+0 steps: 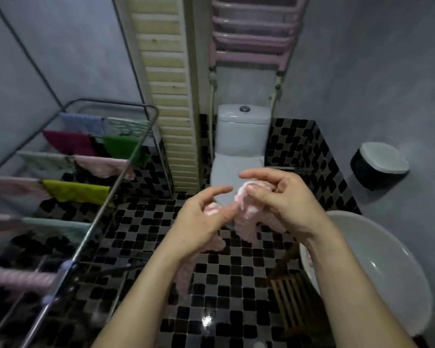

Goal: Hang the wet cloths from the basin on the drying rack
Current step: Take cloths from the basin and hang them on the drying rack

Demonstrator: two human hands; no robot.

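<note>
Both hands hold one fluffy pale-pink ribbed cloth (pixel 246 227) mid-frame: the right hand (pixel 281 204) pinches a bunched edge between thumb and fingers, and the left hand (pixel 204 217) curls round another part, forefinger straight. The cloth hangs limp and crumpled, so it is probably soft, floppy and water-heavy. It is best held at two corners and spread before draping over the metal-tube drying rack (pixel 116 189) at left; the round white basin (pixel 387 259) sits lower right.

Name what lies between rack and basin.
Head view: between rack and basin, left hand and right hand hold a pink cloth over tiled floor.
</note>
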